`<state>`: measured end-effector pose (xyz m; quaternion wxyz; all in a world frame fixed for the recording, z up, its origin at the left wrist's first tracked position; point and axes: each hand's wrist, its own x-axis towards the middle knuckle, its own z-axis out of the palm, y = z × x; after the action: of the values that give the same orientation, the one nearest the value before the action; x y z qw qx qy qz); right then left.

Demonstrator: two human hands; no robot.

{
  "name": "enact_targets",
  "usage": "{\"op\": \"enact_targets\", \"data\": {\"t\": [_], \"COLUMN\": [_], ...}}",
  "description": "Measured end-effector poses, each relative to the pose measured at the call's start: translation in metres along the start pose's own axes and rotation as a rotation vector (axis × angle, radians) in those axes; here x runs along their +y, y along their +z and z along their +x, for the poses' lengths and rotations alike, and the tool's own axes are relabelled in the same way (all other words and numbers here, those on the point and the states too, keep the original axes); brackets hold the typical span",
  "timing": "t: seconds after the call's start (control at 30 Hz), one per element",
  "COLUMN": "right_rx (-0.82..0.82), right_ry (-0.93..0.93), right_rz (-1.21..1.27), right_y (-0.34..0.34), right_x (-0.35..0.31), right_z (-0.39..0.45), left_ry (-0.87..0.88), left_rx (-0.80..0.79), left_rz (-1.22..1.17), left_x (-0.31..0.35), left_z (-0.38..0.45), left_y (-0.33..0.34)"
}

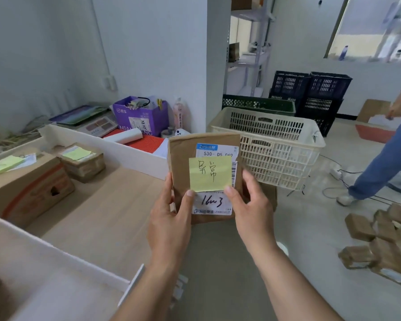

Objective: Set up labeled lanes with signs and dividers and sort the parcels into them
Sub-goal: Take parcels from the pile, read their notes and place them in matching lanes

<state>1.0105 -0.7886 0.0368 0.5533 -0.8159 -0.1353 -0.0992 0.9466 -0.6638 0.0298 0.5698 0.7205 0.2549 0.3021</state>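
Both hands hold a brown parcel (183, 158) upright in mid-air, just past the table's (97, 218) right edge. The left hand (169, 218) grasps its lower left side, thumb on the white label. The right hand (250, 205) grasps the lower right, thumb pinning a yellow note (210, 173). On the table, white dividers (107, 149) bound a lane with bare wood beside two boxes (28, 181). A cream basket (276, 147) stands just behind the parcel.

A parcel sorting room.
Labelled cardboard parcels (28, 181) sit between white dividers (107, 147) on a counter (102, 216); plastic crates (276, 144), a scale (97, 125) and storage shelving (248, 49) stand around.
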Motion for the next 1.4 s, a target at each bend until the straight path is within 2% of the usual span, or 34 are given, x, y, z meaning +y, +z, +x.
{"op": "enact_targets", "data": {"t": [0.23,0.43,0.7,0.97,1.4], "right_rx": [-0.192,-0.397,-0.645,-0.777,-0.990], "right_ry": [-0.025,-0.098,-0.198,-0.191,-0.268], "right_rz": [0.041,0.041,0.122,0.181,0.096], "right_y": [0.042,0.125,0.247,0.343,0.516], "right_x": [0.029,0.022,-0.003,-0.017,-0.052], "right_z": [0.089,0.148,0.213,0.261,0.321], "left_ry": [-0.054,-0.059,-0.154,-0.272,-0.451], "left_rx": [0.168,0.376,0.629,0.704,0.765], "left_rz": [0.053,0.113,0.165,0.300,0.428], "left_x": [-0.004,-0.028,-0.052,-0.077,-0.114], "left_z": [0.060,0.129,0.222,0.305,0.441], "left_y": [0.037,0.022,-0.016,-0.048,-0.122]}}
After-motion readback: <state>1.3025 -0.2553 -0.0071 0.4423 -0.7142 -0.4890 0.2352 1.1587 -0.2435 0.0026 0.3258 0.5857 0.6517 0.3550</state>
